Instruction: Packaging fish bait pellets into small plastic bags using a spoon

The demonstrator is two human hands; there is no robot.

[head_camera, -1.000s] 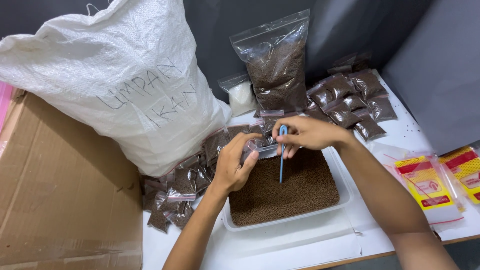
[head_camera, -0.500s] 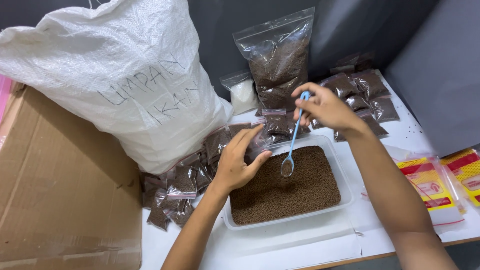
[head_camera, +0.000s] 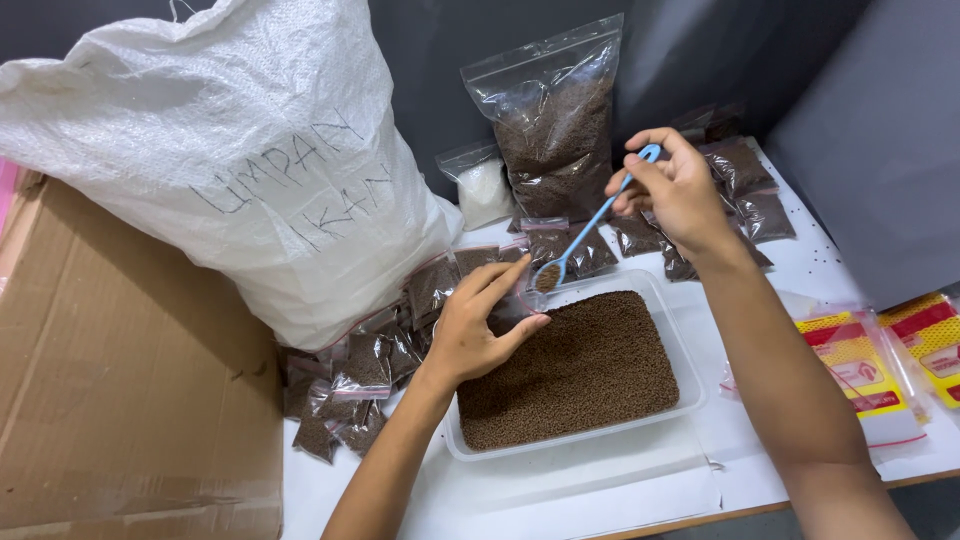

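Dark grey wall (head_camera: 440, 60) is running along the back, matte, no windows showing. A lighter grey panel (head_camera: 880, 150) is standing at the right, angled toward the white worktop (head_camera: 560, 500), which is taking up the lower middle and right; its wooden front edge (head_camera: 720, 510) is showing at the bottom. A brown cardboard sheet (head_camera: 120, 380) is lying flat at the left, overlapping the worktop's left end. Light is coming in soft and even from above, throwing faint shadows. Floor is not showing.
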